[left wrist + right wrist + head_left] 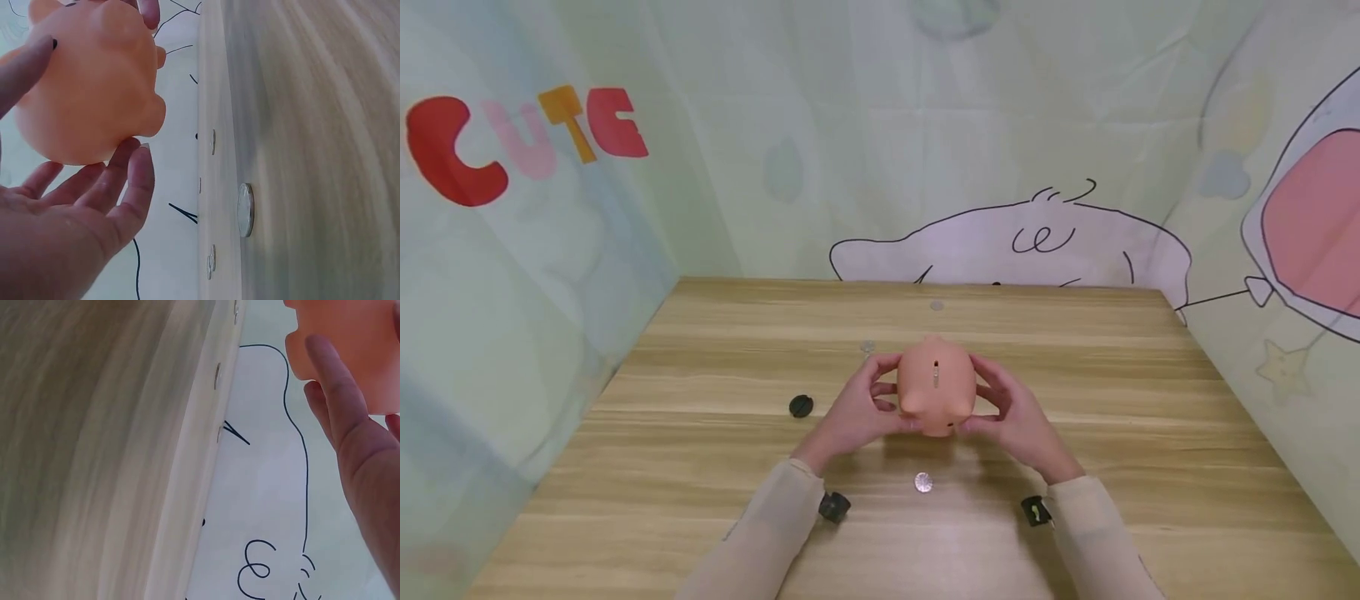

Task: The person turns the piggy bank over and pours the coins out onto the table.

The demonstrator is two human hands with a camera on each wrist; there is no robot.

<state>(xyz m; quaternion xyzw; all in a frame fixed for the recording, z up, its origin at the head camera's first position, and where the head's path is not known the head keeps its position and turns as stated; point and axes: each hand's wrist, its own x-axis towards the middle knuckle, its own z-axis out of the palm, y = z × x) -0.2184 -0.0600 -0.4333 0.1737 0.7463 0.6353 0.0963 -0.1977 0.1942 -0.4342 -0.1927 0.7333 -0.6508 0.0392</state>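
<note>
An orange-pink piggy bank (951, 385) is held between both hands above the table, its slotted top facing up and its ears toward the person. Something pale shows in the slot; I cannot tell what. My left hand (859, 410) grips its left side, thumb at the near end and fingers farther back. On the opposite side my right hand (1021, 421) holds it the same way. In the left wrist view, the stubby feet of the piggy bank (94, 94) hang clear of the tabletop. A silver coin (923, 482) lies on the table just nearer the person.
To the left lies a round black plug (801, 406) with a bar across it. Farther back on the wooden table (700, 350) are more coins, some beside the left fingers (868, 346) and one coin (937, 305) near the back edge. Printed cloth (737, 167) hangs behind and beside the table.
</note>
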